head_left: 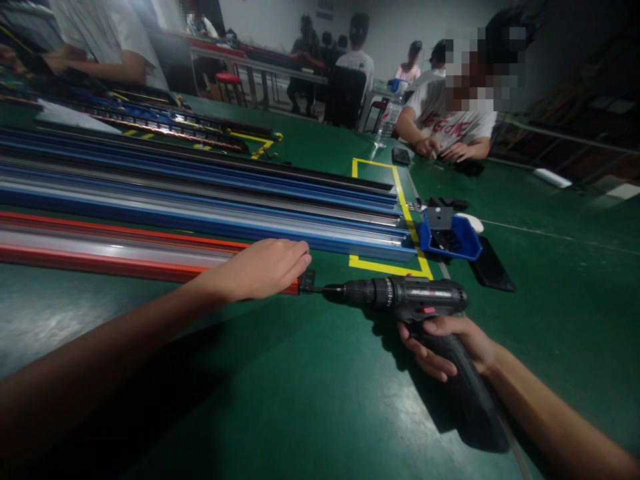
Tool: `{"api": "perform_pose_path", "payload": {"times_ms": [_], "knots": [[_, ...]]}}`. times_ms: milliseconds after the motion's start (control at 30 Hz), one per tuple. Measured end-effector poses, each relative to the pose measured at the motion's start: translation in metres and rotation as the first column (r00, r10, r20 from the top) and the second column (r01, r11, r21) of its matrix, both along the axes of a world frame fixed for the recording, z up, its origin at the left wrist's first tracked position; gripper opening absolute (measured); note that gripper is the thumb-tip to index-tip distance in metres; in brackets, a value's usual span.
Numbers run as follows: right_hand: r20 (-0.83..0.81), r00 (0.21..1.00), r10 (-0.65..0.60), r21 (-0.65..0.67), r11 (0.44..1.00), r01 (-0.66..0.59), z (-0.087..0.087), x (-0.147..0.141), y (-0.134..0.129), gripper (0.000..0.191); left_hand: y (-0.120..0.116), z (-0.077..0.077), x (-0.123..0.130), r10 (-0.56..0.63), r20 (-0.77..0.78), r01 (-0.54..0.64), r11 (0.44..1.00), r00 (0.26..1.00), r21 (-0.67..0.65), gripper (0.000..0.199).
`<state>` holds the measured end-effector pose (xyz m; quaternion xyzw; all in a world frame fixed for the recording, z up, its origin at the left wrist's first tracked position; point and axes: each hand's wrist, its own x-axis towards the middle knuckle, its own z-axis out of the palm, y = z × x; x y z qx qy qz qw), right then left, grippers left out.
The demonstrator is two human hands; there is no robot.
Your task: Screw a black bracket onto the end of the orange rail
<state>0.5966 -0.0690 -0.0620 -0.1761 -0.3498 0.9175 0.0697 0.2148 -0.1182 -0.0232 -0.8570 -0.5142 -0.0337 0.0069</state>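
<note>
My right hand (445, 347) grips a black cordless drill (400, 293) by its handle, lying level with its bit toward the left. The bit's tip meets a small black end bracket (307, 283) on the end of an orange-red metal profile (125, 250). Over that end, my left hand (267, 268) is closed around the profile, fingers curled down; part of the profile is hidden under it. Just behind lie several blue and black long profiles (300, 230), side by side.
A blue parts bin (450, 237) with black pieces stands beyond the drill, beside a dark phone-like slab (493, 263). Yellow tape (390, 268) marks the green table (310, 387). A water bottle (389, 120) stands farther back. A person (450, 127) sits across, hands on the table.
</note>
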Motion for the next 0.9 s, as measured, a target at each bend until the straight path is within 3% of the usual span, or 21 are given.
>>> {"api": "perform_pose_path", "payload": {"times_ms": [900], "knots": [[0.071, 0.997, -0.042, -0.003, 0.999, 0.043, 0.0043, -0.0003, -0.0031, 0.027, 0.0002, 0.0001, 0.0005, 0.010, 0.004, -0.010, 1.000, 1.000, -0.004, 0.039]]}}
